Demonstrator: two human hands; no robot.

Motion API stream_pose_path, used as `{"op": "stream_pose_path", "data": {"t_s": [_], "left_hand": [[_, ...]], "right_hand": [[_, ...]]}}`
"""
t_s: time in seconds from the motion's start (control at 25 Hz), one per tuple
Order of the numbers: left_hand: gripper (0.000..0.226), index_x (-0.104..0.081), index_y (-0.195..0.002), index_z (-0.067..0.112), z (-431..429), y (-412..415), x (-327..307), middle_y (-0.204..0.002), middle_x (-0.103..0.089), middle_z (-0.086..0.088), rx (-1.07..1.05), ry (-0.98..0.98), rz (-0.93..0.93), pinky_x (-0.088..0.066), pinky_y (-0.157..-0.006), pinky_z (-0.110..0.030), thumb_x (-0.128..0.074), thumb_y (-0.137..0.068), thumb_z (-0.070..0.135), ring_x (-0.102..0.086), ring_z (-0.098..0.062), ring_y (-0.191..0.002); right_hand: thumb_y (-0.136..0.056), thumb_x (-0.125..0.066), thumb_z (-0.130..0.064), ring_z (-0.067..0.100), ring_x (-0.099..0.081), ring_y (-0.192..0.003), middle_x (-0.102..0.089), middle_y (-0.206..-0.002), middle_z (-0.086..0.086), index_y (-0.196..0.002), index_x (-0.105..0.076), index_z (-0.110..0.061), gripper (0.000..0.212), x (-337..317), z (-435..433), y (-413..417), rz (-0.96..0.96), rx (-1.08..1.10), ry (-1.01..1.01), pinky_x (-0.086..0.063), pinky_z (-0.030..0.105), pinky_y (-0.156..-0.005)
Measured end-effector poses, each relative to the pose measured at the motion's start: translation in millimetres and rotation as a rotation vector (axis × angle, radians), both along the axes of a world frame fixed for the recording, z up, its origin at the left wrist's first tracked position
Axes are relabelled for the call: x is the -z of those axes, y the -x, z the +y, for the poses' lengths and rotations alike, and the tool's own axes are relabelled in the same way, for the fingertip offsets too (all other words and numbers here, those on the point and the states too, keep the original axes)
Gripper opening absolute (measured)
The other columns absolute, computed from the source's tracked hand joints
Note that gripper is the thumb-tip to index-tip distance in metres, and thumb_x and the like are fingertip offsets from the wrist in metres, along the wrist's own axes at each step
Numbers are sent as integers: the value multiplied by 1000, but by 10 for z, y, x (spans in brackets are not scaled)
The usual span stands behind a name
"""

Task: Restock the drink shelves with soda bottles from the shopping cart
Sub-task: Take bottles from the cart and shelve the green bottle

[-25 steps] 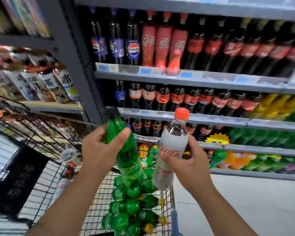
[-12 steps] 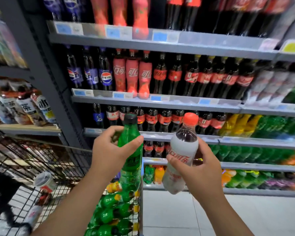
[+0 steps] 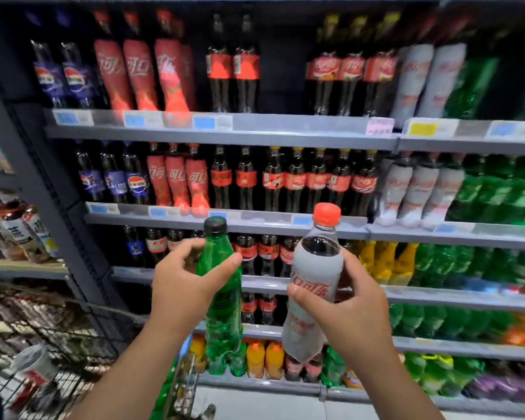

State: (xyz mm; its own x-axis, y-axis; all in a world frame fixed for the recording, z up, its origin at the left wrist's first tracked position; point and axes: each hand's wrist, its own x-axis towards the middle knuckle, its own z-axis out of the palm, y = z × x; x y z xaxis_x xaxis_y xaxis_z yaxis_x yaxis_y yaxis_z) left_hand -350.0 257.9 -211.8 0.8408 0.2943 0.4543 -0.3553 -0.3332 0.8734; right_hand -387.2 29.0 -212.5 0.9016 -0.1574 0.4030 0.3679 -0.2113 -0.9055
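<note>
**A:** What do the hands hold?

**B:** On my feed, at the centre of the frame, the left hand has its fingers curled round the upper part of a green bottle, black cap up. Just to its right, the right hand wraps thumb and fingers round a white-sleeved cola bottle, red cap up. The two bottles are apart.

**A:** And around them?

**B:** I see drink shelves filling the background, stocked with cola and green bottles. The wire shopping cart is at lower left.
</note>
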Motion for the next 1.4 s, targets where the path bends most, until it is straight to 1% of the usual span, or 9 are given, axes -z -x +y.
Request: {"op": "stream_pose_path", "data": {"t_s": [0.08, 0.2, 0.36, 0.64, 0.8, 0.96, 1.12, 1.32, 1.4], "left_hand": [[35, -70, -81, 37, -282, -36, -160, -75, -73, 20, 12, 4, -53, -45, -55, -5, -79, -59, 63, -66, 5, -63], [28, -68, -82, 52, -653, -123, -453, -77, -73, 25, 23, 10, -126, -46, -58, -4, -78, -58, 64, -66, 8, -66], [35, -70, -84, 38, -1017, -279, -827, -80, -74, 19, 65, 14, -203, -50, -58, -11, -80, -61, 63, -69, 2, -70], [38, -72, -82, 35, -1535, -661, -1308, -80, -76, 15, 148, 37, -243, -53, -65, -26, -81, -61, 65, -72, -2, -74], [36, -73, -81, 34, -1766, -935, -1447, -77, -76, 13, 221, 70, -244, -51, -55, -14, -84, -59, 61, -72, -2, -71], [29, -73, -77, 30, -1989, -1297, -1528, -76, -76, 11, 261, 62, -239, -49, -55, -10, -89, -65, 50, -72, -2, -68], [45, -74, -81, 31, -2210, -1785, -1672, -77, -77, 12, 273, 82, -249, -51, -57, -20, -79, -56, 68, -73, -1, -69], [43, -75, -81, 32, -2439, -2390, -1926, -76, -77, 11, 307, 92, -304, -52, -54, -18, -80, -57, 67, -74, -3, -67], [43, -75, -81, 33, -2535, -2559, -1984, -76, -77, 11, 319, 75, -313, -54, -58, -22, -80, -56, 68, -74, -4, -69]], "right_hand": [[-65, -92, -32, -1, -70, -94, -73, -106, -17, -116, -68, -39, 57, -144, -284, -26, -9, 9, 7, -57, 16, -71], [-66, -92, -32, -2, -70, -90, -74, -102, -17, -114, -68, -37, 54, -392, -683, -71, -45, 32, 3, -57, 15, -68], [-66, -90, -40, -4, -70, -87, -75, -101, -16, -118, -68, -36, 57, -759, -1106, -111, -104, 81, 27, -55, 12, -64], [-71, -90, -33, -8, -69, -82, -73, -94, -26, -108, -68, -42, 44, -1305, -1609, -296, -213, 148, 60, -51, 7, -61], [-70, -89, -34, -5, -70, -83, -75, -93, -23, -103, -70, -43, 39, -1409, -1818, -501, -236, 176, 59, -52, 7, -62], [-71, -90, -29, -7, -69, -82, -74, -92, -25, -101, -70, -39, 37, -1456, -2027, -853, -244, 220, 64, -51, 5, -62], [-70, -90, -30, -6, -69, -82, -74, -92, -25, -96, -68, -44, 37, -1580, -2246, -1360, -278, 290, 46, -53, 8, -65], [-67, -87, -40, -2, -69, -83, -73, -94, -23, -102, -68, -39, 40, -1816, -2528, -1897, -364, 383, -1, -56, 14, -62], [-67, -88, -39, 0, -70, -85, -74, -96, -21, -103, -69, -36, 41, -1853, -2648, -2026, -405, 420, -31, -59, 20, -65]]}}
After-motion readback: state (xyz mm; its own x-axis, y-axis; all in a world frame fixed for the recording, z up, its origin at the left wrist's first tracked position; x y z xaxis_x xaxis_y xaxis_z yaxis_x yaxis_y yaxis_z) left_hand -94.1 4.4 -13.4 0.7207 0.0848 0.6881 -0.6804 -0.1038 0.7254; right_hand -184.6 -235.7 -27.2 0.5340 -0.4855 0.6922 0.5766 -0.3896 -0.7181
